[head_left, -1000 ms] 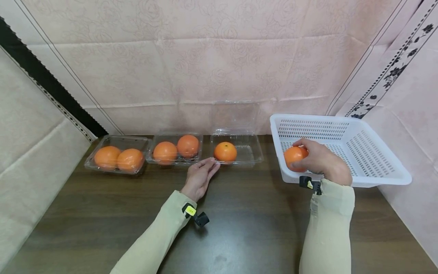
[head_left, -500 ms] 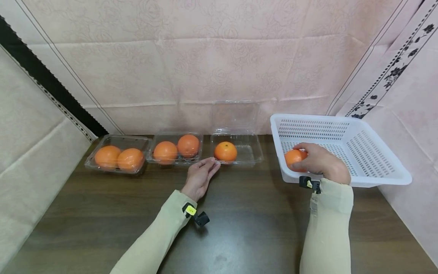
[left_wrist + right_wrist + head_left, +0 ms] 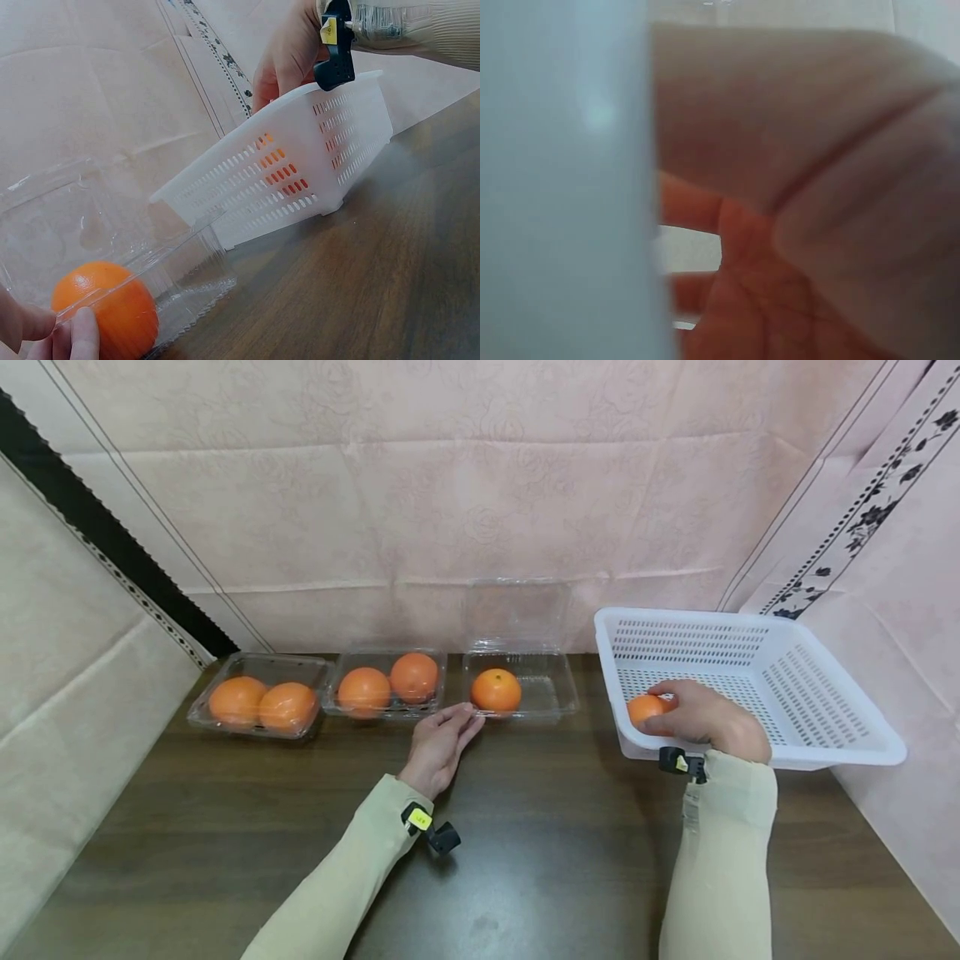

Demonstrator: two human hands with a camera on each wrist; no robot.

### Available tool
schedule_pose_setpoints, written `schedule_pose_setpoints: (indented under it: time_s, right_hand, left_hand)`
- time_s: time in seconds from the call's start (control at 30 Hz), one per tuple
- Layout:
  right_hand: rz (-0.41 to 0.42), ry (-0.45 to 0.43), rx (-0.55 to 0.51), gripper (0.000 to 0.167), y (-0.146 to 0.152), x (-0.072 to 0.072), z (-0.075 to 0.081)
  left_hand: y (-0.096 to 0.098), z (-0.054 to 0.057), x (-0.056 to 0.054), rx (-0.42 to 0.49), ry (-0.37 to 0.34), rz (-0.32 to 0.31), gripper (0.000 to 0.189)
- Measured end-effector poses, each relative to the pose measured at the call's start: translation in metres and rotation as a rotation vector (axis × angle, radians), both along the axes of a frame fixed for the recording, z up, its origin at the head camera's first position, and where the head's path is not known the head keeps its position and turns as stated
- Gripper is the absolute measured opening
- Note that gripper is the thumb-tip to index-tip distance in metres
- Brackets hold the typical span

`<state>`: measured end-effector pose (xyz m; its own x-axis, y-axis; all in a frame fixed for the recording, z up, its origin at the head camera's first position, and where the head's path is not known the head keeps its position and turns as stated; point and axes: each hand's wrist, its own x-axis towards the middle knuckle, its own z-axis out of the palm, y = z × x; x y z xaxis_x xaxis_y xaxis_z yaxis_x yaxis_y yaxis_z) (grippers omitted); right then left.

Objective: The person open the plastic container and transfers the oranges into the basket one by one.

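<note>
My left hand [image 3: 438,747] pinches the front rim of a clear plastic clamshell container [image 3: 547,693], whose lid stands up against the cloth behind. One orange [image 3: 496,691] sits in its left half, close to my fingertips; the left wrist view also shows thumb and fingers at the rim. Inside the white plastic basket [image 3: 817,693], at its left end, my right hand [image 3: 705,718] curls its fingers and thumb around another orange [image 3: 647,710]. The basket wall and hand partly cover that fruit. In the right wrist view the palm [image 3: 772,300] shows beside the blurred basket rim, with the orange out of sight.
Left of the open container stands a second clear container [image 3: 330,710] with two oranges. Farther left is a third container [image 3: 197,714], its lid down over two oranges. A patterned cloth [image 3: 480,510] rises behind the wooden table [image 3: 525,860].
My right hand has sunk slightly with its orange, and less of the fruit shows above the basket's rim. The left hand keeps its place at the container.
</note>
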<state>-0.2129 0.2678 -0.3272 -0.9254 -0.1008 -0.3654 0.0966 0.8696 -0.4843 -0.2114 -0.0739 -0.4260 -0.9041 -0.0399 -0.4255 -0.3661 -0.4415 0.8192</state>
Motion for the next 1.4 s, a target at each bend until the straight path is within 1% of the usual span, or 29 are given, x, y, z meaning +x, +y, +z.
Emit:
schedule_pose_setpoints:
  time_s: [0.13, 0.4, 0.53, 0.67, 0.83, 1.03, 1.13, 1.4]
  right_hand:
    - [-0.01, -0.008, -0.017, 0.066, 0.0016, -0.0004, -0.001]
    - [-0.008, -0.017, -0.02, 0.059, 0.0022, -0.0035, -0.003]
    - [0.001, -0.039, -0.022, 0.059, 0.0017, -0.0042, -0.0032]
    - [-0.009, -0.07, -0.039, 0.062, 0.002, -0.0042, -0.0027]
    - [-0.009, -0.057, -0.003, 0.059, 0.0033, -0.0042, -0.002]
    - [-0.042, -0.068, 0.002, 0.054, 0.0048, -0.003, -0.0024]
    - [-0.041, -0.061, 0.006, 0.054, 0.0054, -0.0026, -0.0023]
    - [-0.033, -0.092, 0.022, 0.054, 0.0042, -0.0021, -0.0009]
  left_hand:
    - [0.0003, -0.0001, -0.0003, -0.005, 0.001, 0.001, 0.033]
    - [0.0, -0.0014, -0.0007, 0.008, 0.015, -0.006, 0.036]
    - [0.0007, -0.0011, -0.0003, 0.009, 0.017, -0.001, 0.034]
    - [0.0022, -0.0002, -0.0001, 0.019, 0.023, 0.011, 0.033]
    - [0.004, 0.0001, -0.0004, 0.013, 0.027, 0.015, 0.032]
    - [0.0044, 0.0003, -0.0004, 0.013, 0.026, 0.015, 0.031]
    - [0.004, 0.0001, -0.0006, 0.014, 0.024, 0.015, 0.031]
    - [0.003, 0.0, 0.0, 0.019, 0.026, 0.016, 0.031]
